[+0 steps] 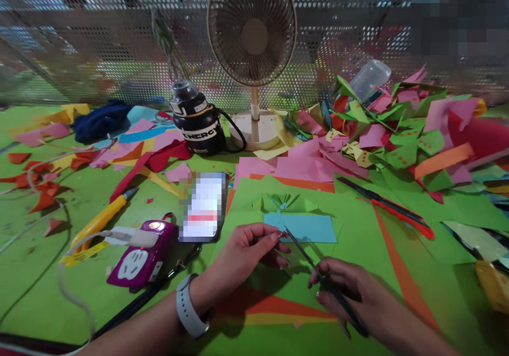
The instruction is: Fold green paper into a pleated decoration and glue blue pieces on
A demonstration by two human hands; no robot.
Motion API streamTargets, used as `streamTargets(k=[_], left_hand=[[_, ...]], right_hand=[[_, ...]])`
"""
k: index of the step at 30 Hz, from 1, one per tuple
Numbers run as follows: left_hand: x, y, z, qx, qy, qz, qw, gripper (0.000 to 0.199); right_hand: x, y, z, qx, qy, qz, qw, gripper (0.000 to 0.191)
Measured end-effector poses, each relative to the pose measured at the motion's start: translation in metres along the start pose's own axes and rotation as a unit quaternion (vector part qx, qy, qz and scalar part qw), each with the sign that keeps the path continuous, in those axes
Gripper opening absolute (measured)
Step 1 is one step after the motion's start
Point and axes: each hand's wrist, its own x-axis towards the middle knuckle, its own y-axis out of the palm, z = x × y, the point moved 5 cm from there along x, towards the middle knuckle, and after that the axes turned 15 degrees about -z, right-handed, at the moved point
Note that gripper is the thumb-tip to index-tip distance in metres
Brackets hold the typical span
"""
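My right hand [350,292] is closed around dark-handled scissors [304,250], whose thin blades look shut and point up and left. Their tip comes close to the fingertips of my left hand [254,244]. That hand is closed in a pinch, and what lies between thumb and forefinger is too small to name. Just beyond it lies a light blue paper strip [310,228] on green paper sheets [358,239]. Behind the strip is a folded green paper piece [286,202] with narrow cut slivers and tiny blue bits on it.
A phone [204,207], a purple device with a cable [143,255] and a yellow-handled tool [101,220] lie to the left. An orange-and-black cutter [389,207] rests at right. Behind stand a black bottle [199,122] and a fan [254,37], with paper scraps [401,133] heaped beside them.
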Motion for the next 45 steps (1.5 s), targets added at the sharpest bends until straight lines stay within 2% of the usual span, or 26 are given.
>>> streamTargets(k=[10,26,34,39,42,45], left_hand=[[0.001,-0.001,0.006,-0.035,-0.035,0.011,0.999,0.028],[0.001,0.000,0.004,-0.059,-0.038,0.023,0.997,0.027],[0.003,0.000,0.006,-0.053,-0.047,0.020,0.997,0.033],[0.005,-0.001,0.006,-0.039,-0.051,0.021,0.998,0.026],[0.007,-0.004,0.003,-0.012,-0.034,0.006,0.999,0.019],[0.011,-0.006,-0.003,0.054,0.021,-0.022,0.998,0.013]], right_hand=[[0.002,0.003,-0.002,0.004,0.001,0.005,1.000,0.050],[0.003,0.001,-0.006,0.015,-0.003,-0.001,1.000,0.034],[0.006,0.002,-0.013,0.028,-0.003,-0.008,1.000,0.033],[0.010,0.001,-0.006,0.044,-0.016,-0.024,0.999,0.040],[0.011,-0.005,0.002,0.055,-0.044,-0.051,0.996,0.046],[0.006,-0.013,0.012,0.056,-0.072,-0.080,0.993,0.051]])
